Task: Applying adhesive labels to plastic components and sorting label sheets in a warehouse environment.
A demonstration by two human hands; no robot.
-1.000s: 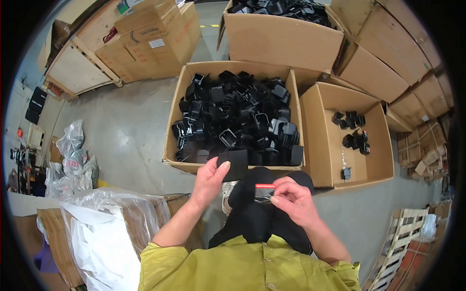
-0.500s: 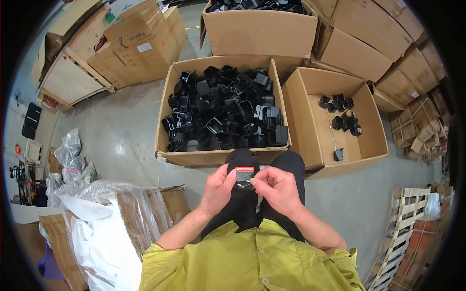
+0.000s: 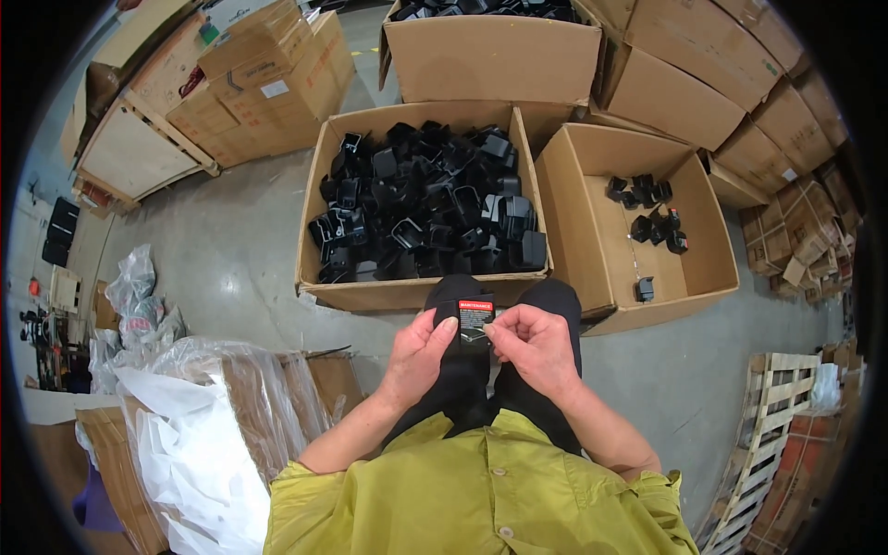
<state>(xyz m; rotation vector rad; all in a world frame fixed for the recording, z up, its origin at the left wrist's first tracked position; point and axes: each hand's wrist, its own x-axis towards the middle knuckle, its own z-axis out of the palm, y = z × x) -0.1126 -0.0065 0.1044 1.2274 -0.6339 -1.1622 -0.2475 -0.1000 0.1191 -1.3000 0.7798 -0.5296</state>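
My left hand (image 3: pixel 415 358) is closed on a black bent part (image 3: pixel 449 313), its thumb along the part's near left side. On the part's face is a label (image 3: pixel 475 312) with a red band over black fine print. My right hand (image 3: pixel 535 349) pinches the label's lower right edge between thumb and forefinger; whether it also grips the part there I cannot tell. Both hands are over my thighs. Just ahead stands an open cardboard box (image 3: pixel 388 295) heaped with similar black parts (image 3: pixel 430 199).
To the right, another open box (image 3: pixel 592 236) holds several black parts (image 3: pixel 655 225), some with red marks. Behind is a third box (image 3: pixel 490 60) of black parts. Stacked cartons (image 3: pixel 689 79) rise at the far right, plastic-wrapped goods (image 3: pixel 199 435) at my left, a wooden pallet (image 3: pixel 772 435) near right.
My hands, with the black part, have moved slightly away from me. The label now faces up more squarely, and my right fingers sit at its lower right edge.
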